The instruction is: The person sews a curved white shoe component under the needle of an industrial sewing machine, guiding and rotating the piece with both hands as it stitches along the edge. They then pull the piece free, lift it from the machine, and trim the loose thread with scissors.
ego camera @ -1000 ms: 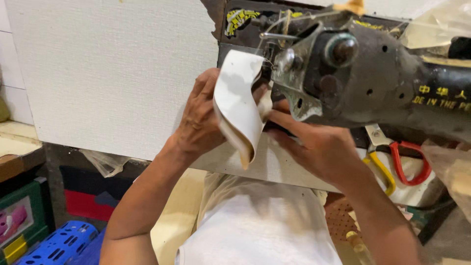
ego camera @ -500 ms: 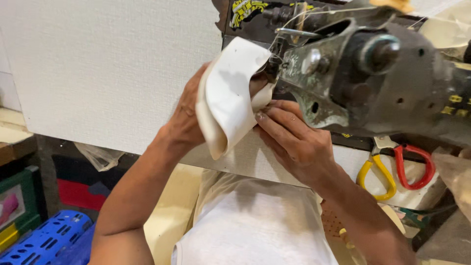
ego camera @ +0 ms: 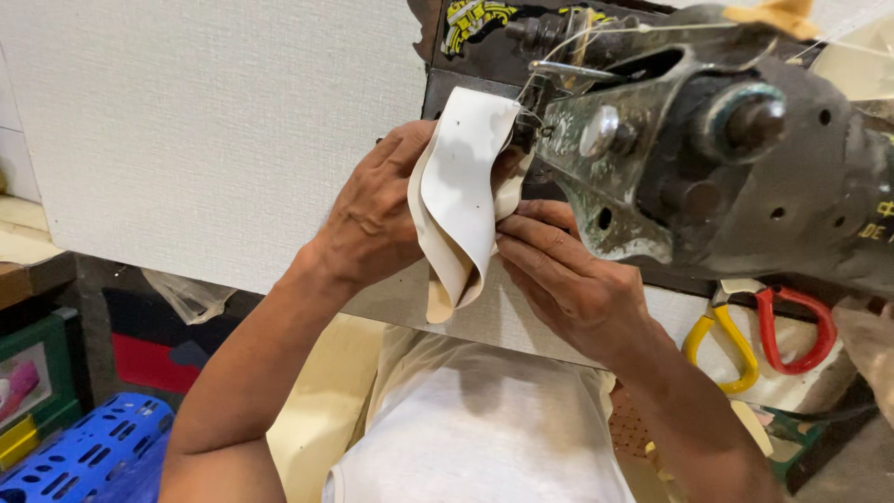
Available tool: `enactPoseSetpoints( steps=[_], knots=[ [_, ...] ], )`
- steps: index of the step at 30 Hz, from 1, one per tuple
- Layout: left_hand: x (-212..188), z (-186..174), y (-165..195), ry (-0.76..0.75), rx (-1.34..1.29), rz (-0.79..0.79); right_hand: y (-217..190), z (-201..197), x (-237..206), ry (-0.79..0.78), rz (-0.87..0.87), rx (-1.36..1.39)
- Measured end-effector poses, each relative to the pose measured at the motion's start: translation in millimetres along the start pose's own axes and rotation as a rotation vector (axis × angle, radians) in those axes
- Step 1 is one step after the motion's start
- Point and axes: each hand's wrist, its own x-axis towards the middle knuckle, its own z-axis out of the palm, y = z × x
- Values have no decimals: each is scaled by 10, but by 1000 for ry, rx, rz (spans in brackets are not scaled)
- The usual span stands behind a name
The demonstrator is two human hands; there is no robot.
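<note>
**Cream leather piece held at the sewing machine head**

**Item in hand.** A curved, cream-coloured leather piece (ego camera: 458, 200), folded on itself, with a few small dark dots on its face. You hold it upright against the front of the machine head (ego camera: 708, 158), its upper edge tucked in by the needle area, its lower end hanging free in front of the table edge (ego camera: 391, 303).

**Left hand** (ego camera: 377, 219). Closed around the outer side of the piece, thumb and fingers wrapped behind the fold.

**Right hand** (ego camera: 568, 279). Fingers pinched on the inner edge of the piece, just below the machine head.

**Change since a second ago.** The piece now sits higher and closer in to the needle area, and the fold has turned so that more of its broad face shows. Both hands keep their hold. Judged from this, you are feeding the curve round under the needle, a little at a time.

**Other things.** Yellow-handled scissors (ego camera: 717, 340) and red-handled scissors (ego camera: 796, 331) hang at the right; a blue crate (ego camera: 84, 452) stands at lower left; a white wall panel (ego camera: 205, 130) fills the background.

**Not made out.** The needle and the point of contact are hidden behind the piece and your fingers. Thread (ego camera: 596, 33) runs across the top, its path unclear. The machine body is cut off at the right.
</note>
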Motion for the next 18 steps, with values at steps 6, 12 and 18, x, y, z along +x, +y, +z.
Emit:
enactPoseSetpoints(
  steps=[6,12,18],
  knots=[
    [40,-45,-29,-28,32,32,-5,0,36,12,-4,-5],
    [31,-29,-61,-15,102,74,-17,13,61,17,-5,-25],
    [19,0,-103,-27,174,93,-34,26,89,41,-1,13]
  ],
)
